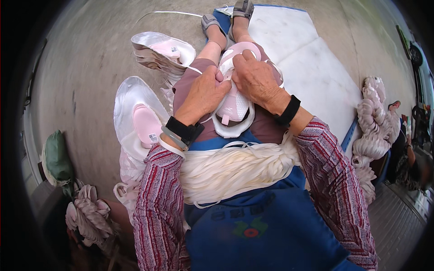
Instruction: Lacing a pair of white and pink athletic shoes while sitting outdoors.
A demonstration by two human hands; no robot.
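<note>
Shoe (234,105) sits at 12 o'clock on lap (266,128), left hand (205,92) and right hand (257,80) fingers pinched narrow over it, contents can't tell; uneven pulling could twist it.

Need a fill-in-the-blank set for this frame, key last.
1. The left hand and right hand are on a pink-and-white ____.
2. The apron is ____.
3. The band on the right wrist is ____.
4. The green bag is on the picture's ____ side.
Missing words: shoe upper; blue; black; left.
</note>
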